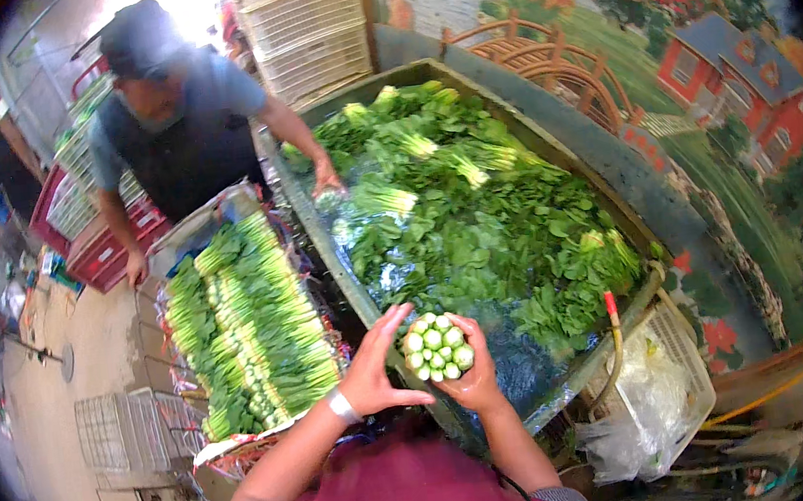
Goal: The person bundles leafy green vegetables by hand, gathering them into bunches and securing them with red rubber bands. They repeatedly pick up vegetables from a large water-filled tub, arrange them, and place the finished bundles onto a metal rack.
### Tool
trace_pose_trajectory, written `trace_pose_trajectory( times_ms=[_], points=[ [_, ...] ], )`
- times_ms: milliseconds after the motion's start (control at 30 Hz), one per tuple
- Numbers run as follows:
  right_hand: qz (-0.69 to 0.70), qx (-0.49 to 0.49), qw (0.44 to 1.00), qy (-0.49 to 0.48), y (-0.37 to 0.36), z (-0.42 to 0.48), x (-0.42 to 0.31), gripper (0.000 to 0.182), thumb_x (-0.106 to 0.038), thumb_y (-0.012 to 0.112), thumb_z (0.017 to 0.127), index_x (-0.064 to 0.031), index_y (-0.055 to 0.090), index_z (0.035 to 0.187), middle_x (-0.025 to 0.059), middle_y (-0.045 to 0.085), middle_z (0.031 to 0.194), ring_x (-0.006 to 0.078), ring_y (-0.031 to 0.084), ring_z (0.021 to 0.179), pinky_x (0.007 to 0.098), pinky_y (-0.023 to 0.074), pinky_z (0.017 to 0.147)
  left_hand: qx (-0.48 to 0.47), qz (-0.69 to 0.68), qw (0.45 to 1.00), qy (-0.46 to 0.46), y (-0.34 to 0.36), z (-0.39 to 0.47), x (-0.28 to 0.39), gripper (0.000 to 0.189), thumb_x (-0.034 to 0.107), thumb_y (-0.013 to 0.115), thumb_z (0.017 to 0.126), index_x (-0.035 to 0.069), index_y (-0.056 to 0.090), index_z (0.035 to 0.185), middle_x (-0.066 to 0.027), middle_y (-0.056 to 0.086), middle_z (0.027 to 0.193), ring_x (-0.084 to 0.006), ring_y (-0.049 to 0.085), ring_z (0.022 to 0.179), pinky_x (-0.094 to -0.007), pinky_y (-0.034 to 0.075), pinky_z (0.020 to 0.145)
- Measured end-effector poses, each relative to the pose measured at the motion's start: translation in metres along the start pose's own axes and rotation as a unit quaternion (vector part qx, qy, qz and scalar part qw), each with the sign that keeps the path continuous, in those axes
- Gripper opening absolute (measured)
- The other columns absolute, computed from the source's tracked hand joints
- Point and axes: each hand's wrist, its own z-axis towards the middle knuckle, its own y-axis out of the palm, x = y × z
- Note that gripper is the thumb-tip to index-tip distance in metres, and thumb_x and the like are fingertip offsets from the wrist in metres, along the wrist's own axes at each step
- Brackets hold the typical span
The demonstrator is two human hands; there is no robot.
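Note:
A bunch of leafy greens [438, 347] rests in my right hand [479, 376], its round, pale cut stem ends facing up at me. My right fingers curl around its side. To the left of the bunch, my left hand [376, 369] has thumb and fingers spread, with a gap before the stems. Both hands are above the near rim of a large water basin [340, 271]. Many leafy green bunches [471, 214] float in its water. Left of the basin, a lined crate [199, 455] holds packed rows of bunches [267, 301], stems and leaves alternating.
A co-worker [175, 120] stands beyond the crate, one hand in the basin. Stacked plastic crates [308, 25] rise behind. A hose [617, 345] with a red tip hooks over the basin's right end, beside a basket [693, 374] with clear plastic bags [638, 402]. A painted mural wall [716, 166] borders the basin.

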Motion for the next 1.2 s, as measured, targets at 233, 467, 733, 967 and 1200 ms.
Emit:
trace_pose_trajectory(
  times_ms=[233, 467, 733, 967, 1200],
  points=[
    [-0.115, -0.245, 0.959, -0.078, 0.043, 0.025, -0.045, 0.104, -0.043, 0.074, 0.082, 0.0002, 0.019, 0.159, 0.0233, 0.015, 0.166, 0.0424, 0.009, 0.155, 0.0569, 0.0095, 0.124, 0.102, -0.197, 0.974, -0.055, -0.026, -0.042, -0.014, 0.105, 0.021, 0.099, 0.058, 0.005, 0.041, 0.144, -0.0087, 0.054, 0.134, -0.0203, 0.054, 0.125, -0.0370, 0.043, 0.109],
    [-0.387, -0.337, 0.824, -0.239, 0.144, 0.056, -0.099, 0.099, -0.061, 0.068, 0.085, -0.0045, 0.031, 0.157, 0.0191, 0.029, 0.163, 0.0394, 0.022, 0.153, 0.0578, 0.0125, 0.123, 0.220, -0.017, 0.975, -0.013, -0.065, -0.091, -0.040, 0.103, 0.034, 0.096, 0.058, 0.002, 0.044, 0.141, -0.0176, 0.053, 0.135, -0.0328, 0.053, 0.129, -0.0411, 0.039, 0.114],
    [0.024, -0.411, 0.911, 0.020, 0.247, 0.061, -0.027, 0.144, -0.054, 0.096, 0.055, 0.0004, 0.015, 0.161, 0.0211, 0.013, 0.168, 0.0352, 0.012, 0.156, 0.0447, 0.0139, 0.125, 0.288, -0.317, 0.899, -0.098, -0.145, -0.185, -0.079, 0.101, 0.019, 0.097, 0.063, 0.005, 0.038, 0.143, -0.0106, 0.046, 0.139, -0.0228, 0.048, 0.131, -0.0402, 0.039, 0.114],
    [0.028, -0.466, 0.848, 0.250, 0.392, 0.028, 0.048, 0.090, -0.015, 0.093, 0.070, -0.0035, 0.042, 0.143, 0.0114, 0.065, 0.131, 0.0198, 0.062, 0.119, 0.0378, 0.0515, 0.101, 0.320, 0.075, 0.901, -0.284, -0.197, -0.306, -0.113, 0.116, 0.065, 0.083, 0.070, 0.010, 0.030, 0.156, -0.0228, 0.027, 0.156, -0.0447, 0.028, 0.143, -0.0588, 0.020, 0.119],
    [-0.296, -0.630, 0.714, -0.071, 0.614, 0.006, 0.142, 0.090, -0.033, 0.086, 0.071, -0.0103, 0.041, 0.147, 0.0163, 0.062, 0.128, 0.0363, 0.067, 0.107, 0.0455, 0.0542, 0.091, 0.262, 0.308, 0.726, -0.557, -0.199, -0.453, -0.154, 0.083, 0.054, 0.074, 0.083, 0.011, 0.045, 0.148, -0.0214, 0.036, 0.152, -0.0390, 0.037, 0.138, -0.0596, 0.023, 0.118]
  ],
)
